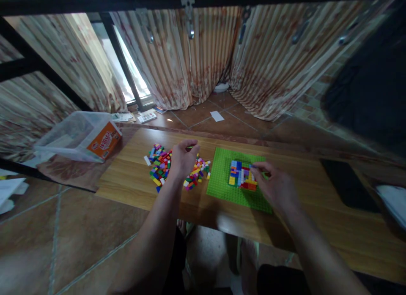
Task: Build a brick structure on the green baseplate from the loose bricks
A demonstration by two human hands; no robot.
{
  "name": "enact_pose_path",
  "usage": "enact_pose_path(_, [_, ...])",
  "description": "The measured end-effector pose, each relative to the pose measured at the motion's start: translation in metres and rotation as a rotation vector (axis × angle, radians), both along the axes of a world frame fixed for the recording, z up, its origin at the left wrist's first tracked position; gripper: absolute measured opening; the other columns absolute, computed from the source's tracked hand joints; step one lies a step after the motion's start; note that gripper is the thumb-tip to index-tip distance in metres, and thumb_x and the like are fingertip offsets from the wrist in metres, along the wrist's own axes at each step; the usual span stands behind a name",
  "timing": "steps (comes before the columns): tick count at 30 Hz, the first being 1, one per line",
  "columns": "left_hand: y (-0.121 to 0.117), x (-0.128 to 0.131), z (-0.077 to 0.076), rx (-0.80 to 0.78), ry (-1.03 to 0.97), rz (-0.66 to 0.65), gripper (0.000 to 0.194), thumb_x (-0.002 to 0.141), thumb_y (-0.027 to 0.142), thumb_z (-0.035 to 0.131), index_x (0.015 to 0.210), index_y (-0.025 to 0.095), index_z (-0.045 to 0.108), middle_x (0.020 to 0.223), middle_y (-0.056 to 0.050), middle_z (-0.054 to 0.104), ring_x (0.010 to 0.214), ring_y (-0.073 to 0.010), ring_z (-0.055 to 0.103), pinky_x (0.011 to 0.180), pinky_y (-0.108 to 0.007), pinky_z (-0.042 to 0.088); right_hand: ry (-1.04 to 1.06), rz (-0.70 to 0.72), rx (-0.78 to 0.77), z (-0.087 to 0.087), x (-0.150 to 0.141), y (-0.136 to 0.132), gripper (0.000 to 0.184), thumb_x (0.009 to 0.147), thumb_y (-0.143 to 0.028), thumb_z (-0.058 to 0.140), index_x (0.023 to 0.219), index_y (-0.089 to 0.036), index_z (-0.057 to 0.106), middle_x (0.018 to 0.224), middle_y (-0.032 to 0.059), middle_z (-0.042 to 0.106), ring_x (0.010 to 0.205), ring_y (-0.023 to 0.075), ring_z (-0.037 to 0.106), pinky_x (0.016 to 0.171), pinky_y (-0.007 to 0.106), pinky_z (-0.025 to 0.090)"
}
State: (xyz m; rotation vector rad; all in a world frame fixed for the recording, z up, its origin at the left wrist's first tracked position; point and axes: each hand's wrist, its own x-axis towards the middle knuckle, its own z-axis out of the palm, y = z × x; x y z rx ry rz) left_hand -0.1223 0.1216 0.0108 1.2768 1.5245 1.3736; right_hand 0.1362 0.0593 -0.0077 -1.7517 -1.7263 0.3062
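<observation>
A green studded baseplate [218, 176] lies on the wooden table, bearing a low block of joined toy bricks [235, 181] in blue, yellow, red, white and purple. My right hand [277, 185] reaches in from the right, with thumb and forefinger pinched on a small blue brick [250, 166] at the block's upper right edge. Whether that brick touches the block is not clear. Over a pile of loose, many-coloured bricks [161, 162], my left hand [183, 159] is closed with its fingers bent together. What it holds, if anything, is hidden.
A clear plastic box [66, 134] with an orange label stands left of the table [127, 172]. A black flat object [347, 185] lies toward the table's right end. Curtains [209, 58] hang beyond, with paper [217, 116] on the tiled floor.
</observation>
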Motion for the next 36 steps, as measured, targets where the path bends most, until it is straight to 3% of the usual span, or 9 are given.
enact_pose_path(3, [0.001,-0.005,0.001,0.014,-0.001,0.023,0.017,0.073,0.021,0.065,0.086,0.013,0.074,0.08,-0.003,0.072,0.074,-0.014,0.064,0.07,-0.024,0.049,-0.029,0.208,0.111,-0.003,-0.026,-0.002,0.031,0.09,-0.039,0.055,0.109,-0.021,0.069,0.116,0.0115,0.067,0.108,0.0284,0.062,0.096,0.045,0.048])
enact_pose_path(6, [0.0,-0.008,0.003,0.032,-0.017,0.039,0.015,0.073,0.019,0.066,0.084,0.013,0.073,0.08,-0.003,0.072,0.073,-0.0138,0.065,0.07,-0.024,0.049,-0.068,0.346,0.133,-0.007,-0.049,-0.003,0.029,0.092,-0.033,0.053,0.112,-0.021,0.069,0.122,0.0113,0.065,0.113,0.0282,0.06,0.101,0.048,0.046])
enact_pose_path(11, [-0.001,-0.022,0.008,0.05,-0.1,0.092,0.017,0.072,0.022,0.067,0.086,0.013,0.072,0.079,-0.003,0.072,0.069,-0.0129,0.063,0.063,-0.022,0.047,-0.083,0.465,0.109,-0.012,-0.083,-0.006,0.027,0.093,-0.026,0.051,0.111,-0.023,0.071,0.119,0.0096,0.066,0.111,0.0272,0.06,0.1,0.048,0.047])
enact_pose_path(16, [-0.005,-0.052,0.019,0.11,-0.228,0.214,0.025,0.071,0.026,0.069,0.092,0.014,0.072,0.086,-0.005,0.072,0.073,-0.0122,0.063,0.066,-0.022,0.048,-0.085,0.567,0.104,-0.018,-0.112,-0.006,0.026,0.093,-0.022,0.052,0.11,-0.023,0.071,0.118,0.0095,0.067,0.11,0.026,0.059,0.099,0.045,0.047])
enact_pose_path(22, [-0.013,-0.085,0.029,0.115,-0.416,0.347,0.021,0.069,0.027,0.07,0.086,0.016,0.07,0.079,-0.004,0.068,0.07,-0.0119,0.062,0.064,-0.024,0.048,-0.101,0.532,0.093,-0.021,-0.135,0.002,0.021,0.092,-0.025,0.054,0.106,-0.022,0.071,0.114,0.0092,0.067,0.106,0.0267,0.058,0.096,0.045,0.047])
enact_pose_path(29, [-0.014,-0.096,0.029,0.108,-0.478,0.343,0.018,0.069,0.027,0.07,0.085,0.017,0.07,0.085,-0.004,0.068,0.072,-0.0116,0.063,0.065,-0.026,0.048,-0.128,0.527,0.084,-0.022,-0.162,-0.002,0.025,0.083,-0.033,0.068,0.106,-0.022,0.069,0.112,0.0096,0.064,0.107,0.0298,0.054,0.094,0.048,0.045])
enact_pose_path(36, [-0.018,-0.101,0.029,0.126,-0.55,0.342,0.019,0.067,0.026,0.072,0.083,0.015,0.069,0.082,-0.004,0.069,0.069,-0.0109,0.061,0.063,-0.023,0.045,-0.17,0.534,0.086,-0.03,-0.152,-0.001,0.015,0.082,-0.027,0.067,0.095,-0.021,0.069,0.115,0.0106,0.061,0.109,0.0305,0.052,0.095,0.049,0.044])
